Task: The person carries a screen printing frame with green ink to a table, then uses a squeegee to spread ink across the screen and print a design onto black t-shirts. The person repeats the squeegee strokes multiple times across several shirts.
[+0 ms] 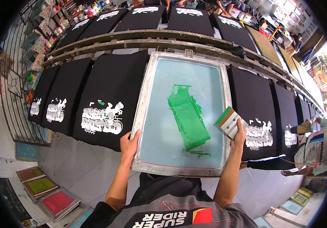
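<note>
A silver-framed printing screen [145, 110] with pale blue mesh fills the middle, a thick green ink patch [188, 121] on it. My left hand [129, 143] grips the screen's lower left edge, thumb on the frame. My right hand [238, 133] holds a metal-handled squeegee [230, 123] with green ink along its blade, at the frame's right edge; whether it also grips the frame is unclear. Black shirts with white graphic prints flank the screen, one [106, 83] just left, another [251, 95] just right, both laid on boards.
Wooden rails [117, 45] separate this row from a back row of shirts [140, 21]. A co-worker [317, 148] stands at right near a container [298, 130]; other people sit at the back. Stacked screens [51, 201] lean low at left. A metal railing [13, 114] runs along the left.
</note>
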Tool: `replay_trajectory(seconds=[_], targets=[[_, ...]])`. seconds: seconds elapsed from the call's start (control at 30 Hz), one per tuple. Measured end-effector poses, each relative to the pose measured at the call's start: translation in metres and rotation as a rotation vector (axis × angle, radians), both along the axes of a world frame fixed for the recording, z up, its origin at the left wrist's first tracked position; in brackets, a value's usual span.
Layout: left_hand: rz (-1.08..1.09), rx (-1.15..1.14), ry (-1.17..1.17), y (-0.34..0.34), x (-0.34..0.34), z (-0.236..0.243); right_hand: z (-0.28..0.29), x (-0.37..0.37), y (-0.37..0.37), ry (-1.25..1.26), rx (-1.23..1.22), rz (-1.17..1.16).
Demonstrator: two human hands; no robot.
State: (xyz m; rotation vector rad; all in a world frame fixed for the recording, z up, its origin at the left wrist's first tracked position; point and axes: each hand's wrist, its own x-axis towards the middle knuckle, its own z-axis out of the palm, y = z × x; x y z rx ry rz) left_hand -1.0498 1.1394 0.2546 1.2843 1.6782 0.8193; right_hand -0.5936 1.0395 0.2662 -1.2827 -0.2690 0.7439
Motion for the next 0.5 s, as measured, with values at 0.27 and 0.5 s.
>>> replay_trajectory(seconds=[0.27, 0.5], targets=[[0.017, -0.015, -0.005, -0.003, 0.021, 0.002, 0.000, 0.022, 0.002, 0.021, 0.010, -0.006], [-0.010, -0.082, 0.078, -0.004, 0.031, -0.002, -0.005, 0.037, -0.004, 0.053, 0.023, 0.003]])
